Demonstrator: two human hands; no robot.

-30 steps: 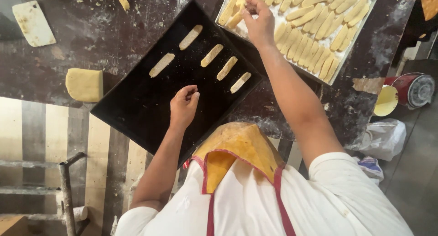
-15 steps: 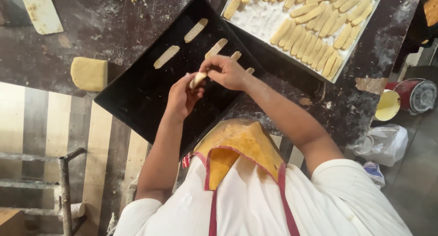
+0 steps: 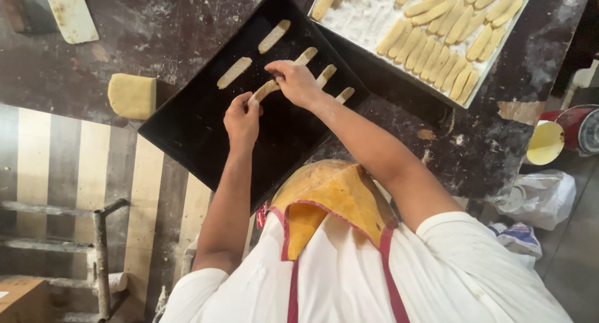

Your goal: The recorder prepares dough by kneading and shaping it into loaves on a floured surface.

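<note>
Both my hands hold one pale dough stick (image 3: 264, 91) low over a black baking tray (image 3: 199, 145). My left hand (image 3: 242, 118) pinches its near end. My right hand (image 3: 293, 81) grips its far end. The stick lies stretched between them, at or just above the tray surface. Several other dough sticks lie on the black tray, two to the left (image 3: 234, 72) and three to the right (image 3: 326, 75). Behind, a floured white tray (image 3: 365, 20) holds several rows of dough sticks (image 3: 437, 45).
A block of dough (image 3: 132, 96) lies on the dark worktop left of the black tray, with a pale scraper (image 3: 72, 12) further back. A red container with a yellow lid (image 3: 546, 143) and a plastic bag (image 3: 540, 198) are at the right. A metal frame (image 3: 100, 254) stands at lower left.
My right hand left the floured tray with a dough stick and came to the black tray. My left hand joined it, and both now hold the stick stretched out there.
</note>
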